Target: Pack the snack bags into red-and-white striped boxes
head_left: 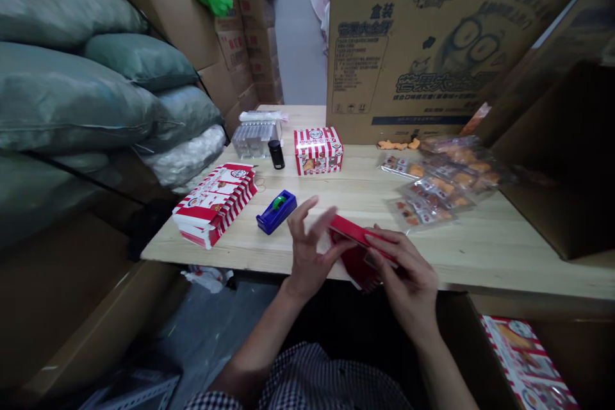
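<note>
In front of my body, a red paper carton (350, 230) is tilted over the table's front edge, its dark red inside partly showing. My right hand (408, 275) grips its right end, thumb on the near side and fingers along the top. My left hand (310, 250) is at the carton's left end with its fingers spread. The left thumb touches the carton's edge, while the blurred index finger is by its upper corner. Nearest to that hand lies a blue tape dispenser (277, 212) with a green roll.
Flattened red-and-white cartons (216, 195) are stacked left on the table (355, 189). A made-up carton (318, 152), a black cylinder (276, 155) and clear plastic trays (257, 139) stand behind. Bagged snacks (437, 189) lie right. More printed cartons (531, 359) sit in a box below.
</note>
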A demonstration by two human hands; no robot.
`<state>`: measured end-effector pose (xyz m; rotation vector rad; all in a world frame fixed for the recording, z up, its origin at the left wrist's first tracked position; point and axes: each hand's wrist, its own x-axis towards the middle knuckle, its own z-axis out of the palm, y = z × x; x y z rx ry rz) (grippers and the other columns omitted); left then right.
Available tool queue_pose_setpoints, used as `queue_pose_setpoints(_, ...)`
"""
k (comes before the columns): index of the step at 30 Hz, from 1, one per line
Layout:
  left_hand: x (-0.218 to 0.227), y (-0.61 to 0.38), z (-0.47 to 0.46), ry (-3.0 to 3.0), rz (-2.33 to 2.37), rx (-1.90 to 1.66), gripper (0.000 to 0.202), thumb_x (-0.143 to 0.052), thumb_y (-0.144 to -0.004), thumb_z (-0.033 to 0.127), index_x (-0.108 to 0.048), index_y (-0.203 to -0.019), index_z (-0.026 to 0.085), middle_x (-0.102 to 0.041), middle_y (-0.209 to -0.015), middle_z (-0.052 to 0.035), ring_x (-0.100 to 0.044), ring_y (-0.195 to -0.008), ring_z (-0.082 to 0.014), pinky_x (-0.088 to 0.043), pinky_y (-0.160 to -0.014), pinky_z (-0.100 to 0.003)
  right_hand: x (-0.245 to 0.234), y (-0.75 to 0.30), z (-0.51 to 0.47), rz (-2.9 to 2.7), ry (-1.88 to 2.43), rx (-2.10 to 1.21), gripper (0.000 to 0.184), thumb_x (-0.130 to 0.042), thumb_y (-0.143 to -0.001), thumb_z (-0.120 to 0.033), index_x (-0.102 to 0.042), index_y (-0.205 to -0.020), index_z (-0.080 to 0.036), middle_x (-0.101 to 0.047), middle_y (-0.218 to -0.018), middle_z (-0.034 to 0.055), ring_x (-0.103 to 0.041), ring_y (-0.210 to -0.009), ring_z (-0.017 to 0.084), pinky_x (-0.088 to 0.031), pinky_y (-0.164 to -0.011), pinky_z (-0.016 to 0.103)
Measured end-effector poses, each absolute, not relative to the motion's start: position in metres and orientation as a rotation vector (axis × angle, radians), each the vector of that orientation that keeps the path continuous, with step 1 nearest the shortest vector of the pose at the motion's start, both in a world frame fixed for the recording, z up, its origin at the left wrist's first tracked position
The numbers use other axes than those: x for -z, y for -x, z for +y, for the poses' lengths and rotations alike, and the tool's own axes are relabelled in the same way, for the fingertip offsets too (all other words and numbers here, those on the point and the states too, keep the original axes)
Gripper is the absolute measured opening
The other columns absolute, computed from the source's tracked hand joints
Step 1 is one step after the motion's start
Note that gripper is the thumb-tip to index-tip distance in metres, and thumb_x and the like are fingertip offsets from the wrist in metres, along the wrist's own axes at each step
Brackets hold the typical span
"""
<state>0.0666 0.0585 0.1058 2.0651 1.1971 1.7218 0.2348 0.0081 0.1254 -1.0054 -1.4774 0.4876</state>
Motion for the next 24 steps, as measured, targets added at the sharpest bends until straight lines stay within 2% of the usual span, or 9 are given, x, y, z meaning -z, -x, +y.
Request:
queue_pose_setpoints(3, -0.121, -0.055, 0.064, -2.435, 0.918, -1.491, 0.035, -0.073, -0.084, 0.021, -0.07, -0.115, 0.036, -0.062, -0.135, -0.0025, -0.033, -0.142, -0.0269, -0.033, -0.113, -0.051, -0.13, -0.245, 0.01, -1.476, 1.018, -0.659, 0.024, -0.064, -0.092, -0.017, -0.075, -0.11, -0.028, -0.07, -0.112, 0.0066, -0.065, -0.107, 0.022, -0.053, -0.095, 0.041)
queue_pose_setpoints(6, -0.115, -0.049, 0.078, -2.295, 0.903, -1.334, 0.025, -0.072, -0.085, 0.026, -0.074, -0.109, 0.032, -0.067, -0.129, -0.0052, -0.036, -0.141, -0.0276, -0.031, -0.115, -0.052, -0.117, -0.251, 0.02, -1.387, 1.046, -0.789, 0.016, -0.07, -0.088, -0.026, -0.078, -0.102, -0.025, -0.072, -0.107, 0.007, -0.067, -0.102, 0.023, -0.054, -0.09, 0.038)
queue_pose_setpoints(8, -0.099, -0.047, 0.086, -2.042, 1.015, -1.309, 0.037, -0.074, -0.082, 0.03, -0.069, -0.119, 0.029, -0.061, -0.137, -0.0084, -0.04, -0.139, -0.0284, -0.033, -0.113, -0.051, -0.099, -0.253, 0.031, -1.159, 1.094, -0.901, 0.017, -0.075, -0.083, -0.032, -0.078, -0.098, -0.023, -0.075, -0.1, 0.0065, -0.069, -0.092, 0.022, -0.057, -0.082, 0.037)
queue_pose_setpoints(11, -0.07, -0.042, 0.089, -1.622, 1.086, -1.125, 0.067, -0.077, -0.078, 0.036, -0.051, -0.139, 0.025, -0.057, -0.14, -0.0142, -0.055, -0.126, -0.028, -0.047, -0.1, -0.045, -0.064, -0.253, 0.045, -0.719, 1.123, -0.991, 0.028, -0.08, -0.076, -0.038, -0.076, -0.099, -0.022, -0.077, -0.092, 0.0045, -0.07, -0.077, 0.019, -0.058, -0.072, 0.034)
queue_pose_setpoints(14, -0.049, -0.038, 0.086, -1.395, 0.896, -0.789, 0.061, -0.073, -0.08, 0.04, -0.054, -0.135, 0.021, -0.07, -0.12, -0.0129, -0.069, -0.103, -0.0257, -0.055, -0.084, -0.037, -0.031, -0.251, 0.055, -0.568, 1.158, -0.943, 0.035, -0.08, -0.074, -0.044, -0.075, -0.099, -0.021, -0.077, -0.091, 0.0036, -0.07, -0.075, 0.018, -0.058, -0.072, 0.034)
queue_pose_setpoints(17, -0.037, -0.034, 0.096, -1.377, 0.848, -0.688, 0.05, -0.066, -0.084, 0.042, -0.063, -0.128, 0.018, -0.073, -0.112, -0.0112, -0.07, -0.097, -0.0266, -0.056, -0.081, -0.037, -0.004, -0.252, 0.065, -0.606, 1.227, -0.902, 0.038, -0.078, -0.071, -0.049, -0.075, -0.094, -0.017, -0.076, -0.083, 0.0051, -0.07, -0.071, 0.019, -0.058, -0.07, 0.036)
queue_pose_setpoints(19, -0.032, -0.031, 0.115, -1.453, 0.9, -0.662, 0.049, -0.065, -0.083, 0.042, -0.066, -0.125, 0.017, -0.074, -0.112, -0.0101, -0.069, -0.1, -0.029, -0.056, -0.083, -0.039, 0.007, -0.261, 0.075, -0.666, 1.281, -0.861, 0.043, -0.08, -0.068, -0.047, -0.075, -0.098, -0.016, -0.076, -0.085, 0.0068, -0.07, -0.075, 0.021, -0.058, -0.074, 0.038)
queue_pose_setpoints(22, -0.023, -0.027, 0.151, -1.62, 0.969, -0.594, 0.045, -0.066, -0.08, 0.041, -0.071, -0.119, 0.019, -0.077, -0.106, -0.0072, -0.067, -0.103, -0.0326, -0.053, -0.089, -0.042, 0.014, -0.29, 0.092, -0.758, 1.376, -0.724, 0.049, -0.08, -0.068, -0.042, -0.073, -0.109, -0.017, -0.074, -0.105, 0.0105, -0.067, -0.101, 0.025, -0.052, -0.092, 0.044)
queue_pose_setpoints(24, -0.018, -0.026, 0.171, -1.724, 0.992, -0.559, 0.042, -0.066, -0.079, 0.041, -0.073, -0.116, 0.022, -0.077, -0.103, -0.0061, -0.066, -0.104, -0.034, -0.051, -0.091, -0.043, 0.013, -0.313, 0.106, -0.799, 1.445, -0.608, 0.044, -0.077, -0.069, -0.038, -0.073, -0.107, -0.016, -0.07, -0.117, 0.013, -0.06, -0.115, 0.028, -0.044, -0.102, 0.048)
